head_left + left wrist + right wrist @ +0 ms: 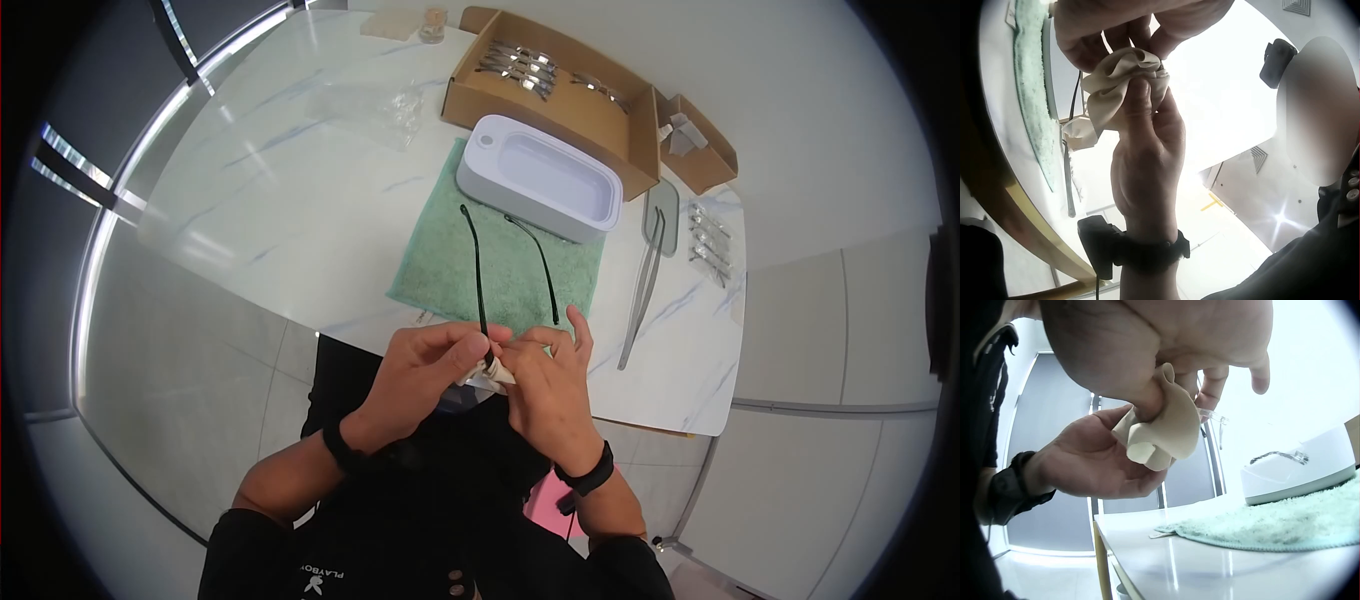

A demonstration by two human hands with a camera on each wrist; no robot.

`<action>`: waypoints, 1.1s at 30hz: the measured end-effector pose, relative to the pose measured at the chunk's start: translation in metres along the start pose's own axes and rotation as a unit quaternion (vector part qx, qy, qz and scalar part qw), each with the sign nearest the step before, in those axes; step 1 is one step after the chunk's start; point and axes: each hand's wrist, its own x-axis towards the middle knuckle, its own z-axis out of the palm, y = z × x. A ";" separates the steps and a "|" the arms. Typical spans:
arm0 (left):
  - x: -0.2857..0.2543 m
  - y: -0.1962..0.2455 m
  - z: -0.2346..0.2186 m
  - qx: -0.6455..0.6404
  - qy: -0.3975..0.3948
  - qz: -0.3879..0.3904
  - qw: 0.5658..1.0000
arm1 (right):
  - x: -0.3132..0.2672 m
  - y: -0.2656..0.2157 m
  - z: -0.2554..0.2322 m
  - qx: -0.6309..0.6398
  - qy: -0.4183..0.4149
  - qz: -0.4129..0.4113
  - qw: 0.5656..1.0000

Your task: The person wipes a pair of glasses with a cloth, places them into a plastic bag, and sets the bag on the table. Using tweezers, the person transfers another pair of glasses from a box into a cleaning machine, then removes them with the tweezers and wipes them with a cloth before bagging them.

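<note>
Near the table's front edge, my left hand [420,370] pinches a pair of eyeglasses [478,265] between thumb and fingers, by the front. Its two thin black temples are unfolded and point away over the towel. A beige cleaning cloth [1175,434] is bunched around the front of the glasses, hiding much of the lenses. My right hand [550,400] pinches this cloth, its thumb pressed into the folds in the left wrist view. In the right wrist view, a clear bit of the glasses pokes out beside the cloth, with the little finger held away.
A green towel [430,260] lies under a pale lilac tub [530,212]. Behind stands a cardboard box [645,130] with several glasses, beside a smaller box [715,165]. Long tweezers [642,300] and bagged glasses [710,245] lie at right, a clear plastic bag [385,112] at back left.
</note>
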 end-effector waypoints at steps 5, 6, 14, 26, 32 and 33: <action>-0.005 -0.003 0.000 0.028 0.005 0.037 0.999 | -0.002 0.008 -0.003 -0.009 0.000 -0.010 1.000; -0.006 -0.001 0.003 0.004 0.008 0.031 0.999 | -0.001 0.010 -0.003 -0.020 0.007 -0.011 1.000; -0.003 0.002 -0.002 -0.005 -0.020 0.062 0.998 | -0.003 0.022 -0.012 -0.056 0.018 -0.016 0.998; -0.005 0.015 -0.008 0.297 -0.049 0.151 0.942 | -0.011 0.030 -0.018 -0.046 0.065 -0.020 0.997; -0.006 0.022 -0.013 0.367 0.022 0.223 0.903 | -0.032 0.026 -0.019 0.315 0.316 0.202 0.872; -0.007 0.022 -0.014 0.384 0.031 0.240 0.891 | -0.033 0.025 -0.019 0.314 0.318 0.203 0.871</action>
